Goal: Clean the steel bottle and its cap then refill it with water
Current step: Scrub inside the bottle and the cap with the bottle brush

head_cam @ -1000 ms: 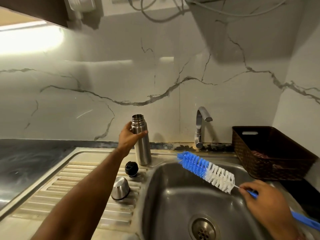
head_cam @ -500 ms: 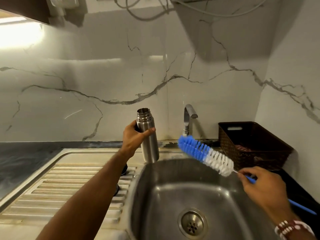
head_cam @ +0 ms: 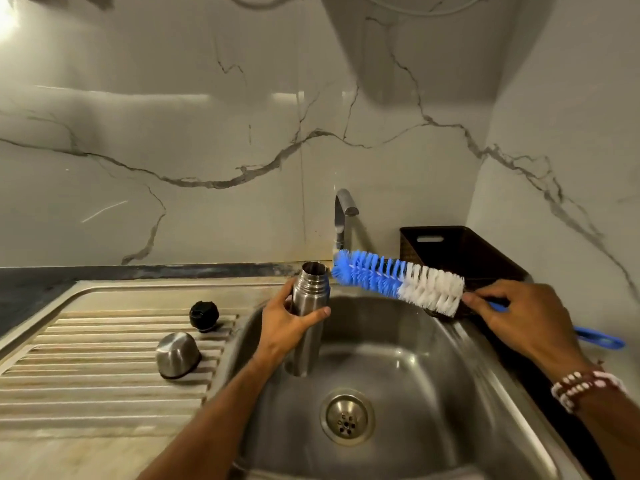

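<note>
My left hand (head_cam: pixel 287 320) grips the open steel bottle (head_cam: pixel 309 299) upright over the sink basin (head_cam: pixel 398 368), fingers wrapped round its upper body. My right hand (head_cam: pixel 519 313) holds the blue handle of a bottle brush (head_cam: pixel 398 282) with blue and white bristles; the blue tip sits just right of the bottle's mouth, almost touching it. The steel cup cap (head_cam: pixel 176 355) lies upside down on the ribbed drainboard (head_cam: pixel 86 368). The black stopper (head_cam: pixel 204 315) rests just behind it.
The tap (head_cam: pixel 343 216) stands behind the basin, no water running. A dark woven basket (head_cam: pixel 460 251) sits at the right against the marble wall. The drain (head_cam: pixel 347 416) is at the basin's bottom.
My left hand lifted the bottle off the sink's back ledge and brought it over the basin. The brush swung left, its tip now by the bottle's mouth.
</note>
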